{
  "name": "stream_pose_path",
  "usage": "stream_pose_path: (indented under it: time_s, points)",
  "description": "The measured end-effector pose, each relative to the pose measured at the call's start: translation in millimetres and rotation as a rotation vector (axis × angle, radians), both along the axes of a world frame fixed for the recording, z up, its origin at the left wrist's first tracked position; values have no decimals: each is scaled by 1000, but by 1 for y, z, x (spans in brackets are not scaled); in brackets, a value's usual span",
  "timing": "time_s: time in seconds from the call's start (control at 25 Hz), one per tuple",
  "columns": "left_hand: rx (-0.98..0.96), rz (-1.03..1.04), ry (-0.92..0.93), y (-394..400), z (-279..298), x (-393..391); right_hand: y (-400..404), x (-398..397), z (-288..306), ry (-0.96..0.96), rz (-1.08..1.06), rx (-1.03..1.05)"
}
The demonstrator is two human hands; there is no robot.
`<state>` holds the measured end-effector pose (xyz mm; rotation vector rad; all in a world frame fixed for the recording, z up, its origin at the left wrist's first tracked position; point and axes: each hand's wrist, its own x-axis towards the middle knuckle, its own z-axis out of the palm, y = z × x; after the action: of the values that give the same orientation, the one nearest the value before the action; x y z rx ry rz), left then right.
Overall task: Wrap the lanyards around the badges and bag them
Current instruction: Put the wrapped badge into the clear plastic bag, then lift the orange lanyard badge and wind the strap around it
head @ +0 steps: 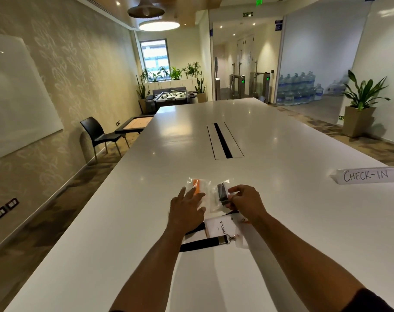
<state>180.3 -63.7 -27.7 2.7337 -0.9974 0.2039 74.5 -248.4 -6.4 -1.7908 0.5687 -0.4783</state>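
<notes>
The right hand [244, 200] pinches the clear plastic bag with a black lanyard [220, 195] mid-frame. The left hand [187, 207] lies flat on the clear bag with an orange lanyard [197, 184]. The white unwrapped badge [220, 226] lies just below both hands, its black strap [202, 243] running sideways on the white worktop [281, 210].

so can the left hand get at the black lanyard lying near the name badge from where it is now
Probably yes. The left hand rests open on the bag with the orange lanyard, and the black lanyard lies uncovered on the table just beside that forearm. Nothing lies over it; pulling the hand back should reach it.
</notes>
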Motion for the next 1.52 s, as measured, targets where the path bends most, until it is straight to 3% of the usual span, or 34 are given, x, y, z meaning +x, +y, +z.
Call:
stream_pose_path:
  time_s: [0.12, 0.28, 0.52, 0.76, 1.0, 1.16, 1.52]
  points:
    - [93, 28, 110, -7, -17, 6, -7, 9, -14, 69, 21, -199]
    - [60, 42, 39, -11, -26, 3, -12, 17, -13, 284, 138, -749]
    - [113, -2, 6, -10, -22, 13, -16, 25, -11, 491, 164, -1064]
    - [235, -65, -5, -9, -14, 18, -19, 31, -11, 571, 214, -1137]
    - [327, -112, 5, 3, 2, 25, -17, 31, -12, 560, 237, -1081]
    - [300, -109, -52, 16, 5, 27, -9, 28, -16, 441, 276, -1187]
    - [158, -112, -101, 28, 4, 25, -3, 37, -19, 508, 333, -1097]
